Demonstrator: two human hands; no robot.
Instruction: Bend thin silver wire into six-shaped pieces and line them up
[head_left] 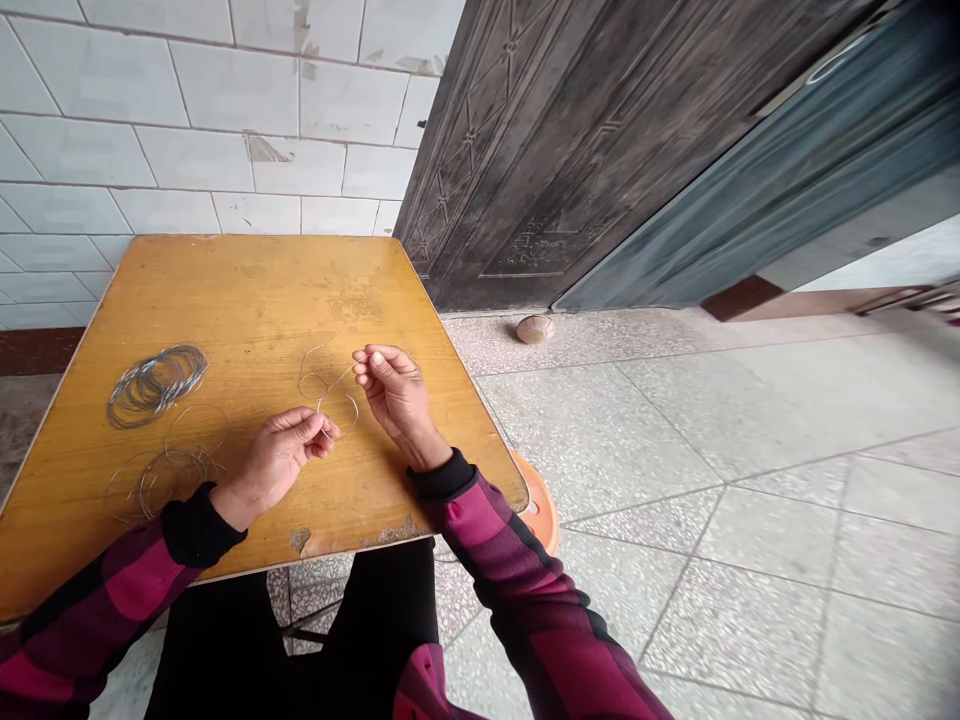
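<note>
A thin curved piece of wire point(330, 385) is stretched over a wooden table point(247, 290). My left hand point(281, 455) pinches its near end with fingers closed. My right hand point(394, 390) pinches the far end between thumb and fingertips. A neat coil of grey wire rings point(156, 382) lies at the table's left. Looser wire loops point(176, 460) lie just left of my left hand. Both sleeves are dark red and black check.
A white tiled wall stands behind the table. A dark carved door point(570, 150) leans at the right. An orange stool point(541, 505) sits under the table's right corner. A small round ball point(535, 328) lies on the speckled floor by the door.
</note>
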